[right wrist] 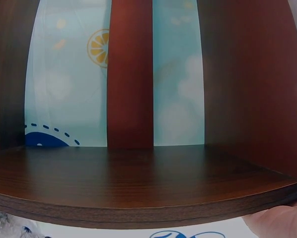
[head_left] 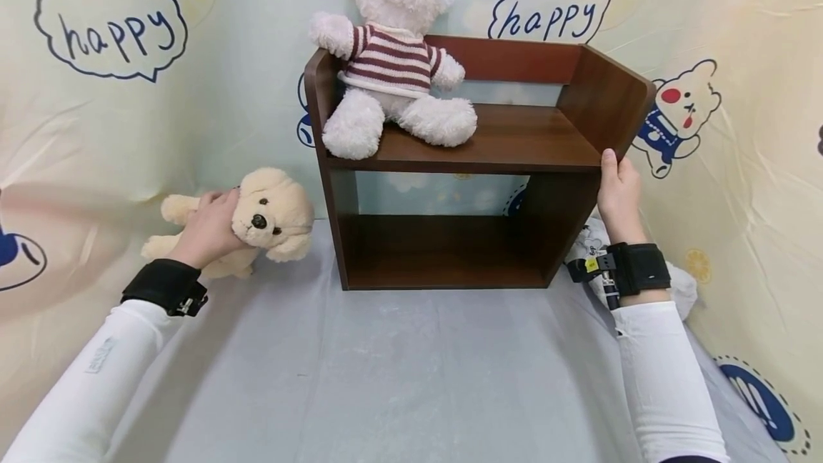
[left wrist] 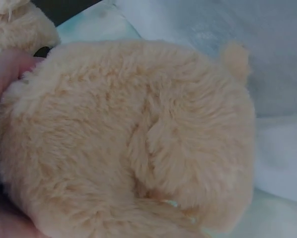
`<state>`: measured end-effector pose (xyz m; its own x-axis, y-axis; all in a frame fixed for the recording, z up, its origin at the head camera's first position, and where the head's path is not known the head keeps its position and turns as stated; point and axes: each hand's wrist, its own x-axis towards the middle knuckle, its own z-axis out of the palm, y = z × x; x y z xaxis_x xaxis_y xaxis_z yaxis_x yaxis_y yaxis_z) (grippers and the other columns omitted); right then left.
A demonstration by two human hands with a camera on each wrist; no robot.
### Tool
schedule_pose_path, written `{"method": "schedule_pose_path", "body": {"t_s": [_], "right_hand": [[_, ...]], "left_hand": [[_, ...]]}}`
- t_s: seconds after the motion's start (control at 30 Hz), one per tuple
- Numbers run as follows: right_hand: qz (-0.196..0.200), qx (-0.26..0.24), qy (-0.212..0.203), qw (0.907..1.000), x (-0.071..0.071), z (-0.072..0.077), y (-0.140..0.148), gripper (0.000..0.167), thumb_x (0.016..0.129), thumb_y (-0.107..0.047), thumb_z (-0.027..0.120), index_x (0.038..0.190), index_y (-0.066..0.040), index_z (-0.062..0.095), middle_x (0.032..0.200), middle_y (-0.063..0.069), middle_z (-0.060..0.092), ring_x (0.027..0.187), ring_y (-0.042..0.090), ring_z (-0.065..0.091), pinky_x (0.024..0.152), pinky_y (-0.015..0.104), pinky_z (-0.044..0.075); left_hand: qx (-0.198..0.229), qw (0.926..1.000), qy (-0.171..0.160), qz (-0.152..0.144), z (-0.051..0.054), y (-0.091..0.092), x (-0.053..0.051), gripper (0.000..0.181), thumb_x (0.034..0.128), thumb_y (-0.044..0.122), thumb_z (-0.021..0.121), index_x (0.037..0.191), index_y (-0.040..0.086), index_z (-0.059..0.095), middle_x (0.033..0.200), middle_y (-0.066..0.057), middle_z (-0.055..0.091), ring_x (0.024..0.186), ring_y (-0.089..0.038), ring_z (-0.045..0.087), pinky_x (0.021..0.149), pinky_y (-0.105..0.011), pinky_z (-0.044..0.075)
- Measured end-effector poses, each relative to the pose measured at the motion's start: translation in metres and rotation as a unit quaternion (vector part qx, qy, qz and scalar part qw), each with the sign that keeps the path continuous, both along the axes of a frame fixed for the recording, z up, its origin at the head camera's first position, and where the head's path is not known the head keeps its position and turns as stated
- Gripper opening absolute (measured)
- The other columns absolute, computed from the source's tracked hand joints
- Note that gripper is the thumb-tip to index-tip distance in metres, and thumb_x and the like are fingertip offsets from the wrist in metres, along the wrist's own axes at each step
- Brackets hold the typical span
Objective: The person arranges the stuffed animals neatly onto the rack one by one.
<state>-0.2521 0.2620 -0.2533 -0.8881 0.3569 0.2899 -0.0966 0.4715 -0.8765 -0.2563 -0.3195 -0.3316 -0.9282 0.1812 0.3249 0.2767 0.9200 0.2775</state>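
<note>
Dog plush (head_left: 273, 213) in left hand (head_left: 213, 229), shelf (head_left: 489, 165) against right hand (head_left: 620, 195).

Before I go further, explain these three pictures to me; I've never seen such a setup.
There is no machine, just a person's left hand and right hand. The wide picture is taken from the head, looking forward and down. The furry close-up comes from the left wrist; the other, looking into the shelf, from the right.

The left hand grips a toy dog. The right holds the shelf's side. The shelf stands on a pale cloth, with a white bear sitting on its upper level.
</note>
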Motion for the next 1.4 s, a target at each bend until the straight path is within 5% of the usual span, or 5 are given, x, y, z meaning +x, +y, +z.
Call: {"method": "schedule_pose_path", "body": {"t_s": [0.47, 0.87, 1.0, 1.27, 1.4], "right_hand": [[0.0, -0.003, 0.004, 1.0, -0.001, 0.0, 0.0, 0.062, 0.097, -0.046, 0.021, 0.141, -0.003, 0.028, 0.144, 0.014, 0.032, 0.123, 0.026, 0.034, 0.105, 0.044, 0.025], [0.007, -0.008, -0.004, 0.9999, 0.002, 0.002, -0.001, 0.062, 0.097, -0.048, 0.021, 0.142, -0.005, 0.027, 0.145, 0.012, 0.031, 0.126, 0.026, 0.033, 0.106, 0.043, 0.024], [0.014, -0.01, -0.004, 0.9998, 0.003, 0.002, 0.0, 0.063, 0.096, -0.049, 0.021, 0.142, -0.006, 0.025, 0.145, 0.012, 0.03, 0.126, 0.026, 0.032, 0.107, 0.044, 0.023], [0.016, -0.011, -0.005, 0.9998, 0.002, 0.002, 0.001, 0.063, 0.096, -0.049, 0.02, 0.142, -0.006, 0.026, 0.145, 0.012, 0.03, 0.124, 0.025, 0.033, 0.105, 0.043, 0.024], [0.01, -0.008, -0.009, 0.9999, 0.002, 0.0, 0.0, 0.064, 0.096, -0.049, 0.02, 0.142, -0.005, 0.027, 0.144, 0.013, 0.031, 0.121, 0.024, 0.034, 0.104, 0.043, 0.026]], "left_hand": [[-0.01, 0.9951, 0.079, -0.059, 0.009, 0.003, 0.03, 0.074, 0.059, 0.02, 0.081, 0.118, -0.003, 0.043, 0.113, -0.027, 0.051, 0.108, -0.045, 0.035, 0.079, -0.062, 0.031], [-0.003, 0.9723, 0.162, -0.169, 0.017, 0.019, 0.049, 0.074, 0.0512, 0.017, 0.082, 0.113, -0.007, 0.048, 0.103, -0.024, 0.056, 0.096, -0.04, 0.048, 0.088, -0.051, 0.028], [0.001, 0.9657, 0.17, -0.196, 0.018, 0.028, 0.059, 0.071, 0.0548, 0.024, 0.08, 0.112, -0.007, 0.05, 0.102, -0.021, 0.057, 0.096, -0.04, 0.047, 0.088, -0.051, 0.029], [-0.001, 0.97, 0.138, -0.2, 0.018, 0.051, 0.077, 0.076, 0.0504, 0.024, 0.084, 0.114, -0.003, 0.052, 0.106, -0.016, 0.059, 0.101, -0.036, 0.045, 0.089, -0.05, 0.03], [0.004, 0.9658, 0.139, -0.219, 0.019, 0.061, 0.081, 0.078, 0.0522, 0.025, 0.083, 0.118, -0.003, 0.052, 0.11, -0.017, 0.059, 0.103, -0.035, 0.047, 0.09, -0.051, 0.03]]}}
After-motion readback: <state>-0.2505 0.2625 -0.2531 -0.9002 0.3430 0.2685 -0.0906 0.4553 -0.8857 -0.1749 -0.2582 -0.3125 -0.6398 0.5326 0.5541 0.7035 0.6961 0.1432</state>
